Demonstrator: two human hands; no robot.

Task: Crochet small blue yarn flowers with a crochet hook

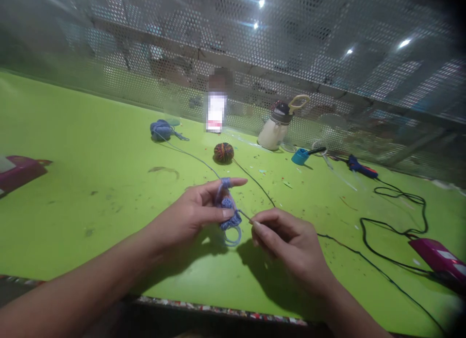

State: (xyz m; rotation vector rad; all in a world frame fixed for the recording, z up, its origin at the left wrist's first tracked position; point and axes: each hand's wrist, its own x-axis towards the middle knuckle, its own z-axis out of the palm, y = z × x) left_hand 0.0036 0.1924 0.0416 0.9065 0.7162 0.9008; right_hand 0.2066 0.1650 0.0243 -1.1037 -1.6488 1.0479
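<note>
A small piece of blue crochet (pixel 230 220) is pinched between the thumb and fingers of my left hand (pixel 198 207). Blue yarn wraps around that hand's outstretched index finger and runs back to a blue yarn ball (pixel 161 130) on the table. My right hand (pixel 287 236) is closed on a thin crochet hook (pixel 246 216), whose tip meets the upper right edge of the crochet piece. A loop of blue yarn hangs below the piece. Behind my hands lies a dark multicoloured yarn ball (pixel 223 153), its strand trailing toward my right hand.
On the green table (pixel 91 149) stand a pale bottle (pixel 273 132), a blue cup-like holder (pixel 300 156) and a glowing phone screen (pixel 216 112). A glue gun (pixel 362 167) with a looping cord lies right. Magenta objects (pixel 439 258) sit at both sides. Perforated mesh rises behind.
</note>
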